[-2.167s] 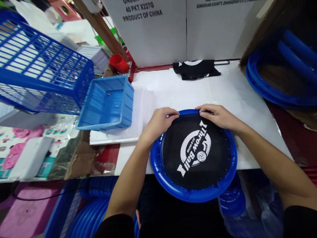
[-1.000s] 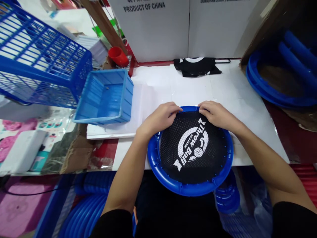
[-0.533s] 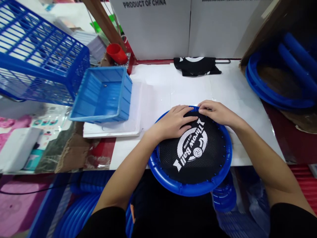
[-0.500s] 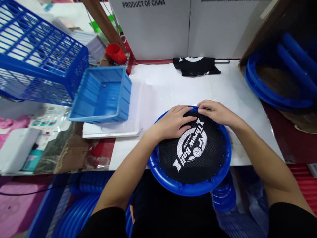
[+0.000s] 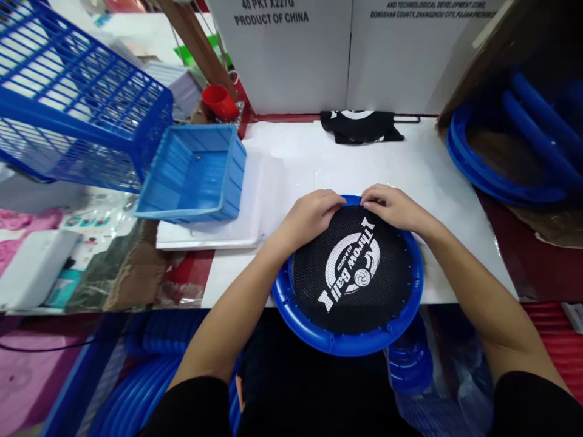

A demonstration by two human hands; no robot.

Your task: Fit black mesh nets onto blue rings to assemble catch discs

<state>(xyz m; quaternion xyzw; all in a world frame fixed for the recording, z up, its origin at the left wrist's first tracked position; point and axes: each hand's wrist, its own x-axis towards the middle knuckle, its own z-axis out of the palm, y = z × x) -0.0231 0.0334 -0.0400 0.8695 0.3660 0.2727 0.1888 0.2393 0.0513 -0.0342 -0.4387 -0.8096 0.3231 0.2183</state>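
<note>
A round throw-ball net, a blue plastic ring (image 5: pixel 334 343) with black printed mesh (image 5: pixel 387 291) across it, overhangs the front edge of the white-covered table. My left hand (image 5: pixel 314 212) is closed at the far rim, its fingertips pinching the mesh edge against the ring. Just beside it, my right hand (image 5: pixel 392 206) is closed in the same way, with thumb and forefinger on the mesh edge. A short stretch of blue rim shows between the two hands. Small pegs dot the ring along the mesh border. What lies under the fingertips is hidden.
A light-blue bin (image 5: pixel 191 176) rests on a white slab (image 5: pixel 204 237) at left, near a blue basket (image 5: pixel 82 103). Folded black mesh (image 5: pixel 359 126) lies at the back by white cartons (image 5: pixel 282 60). Blue rings (image 5: pixel 473 164) sit in a box at right.
My left hand has drawn its spread fingers in from the mesh and closed them at the far rim. My right hand stays at the rim. The view has shifted slightly.
</note>
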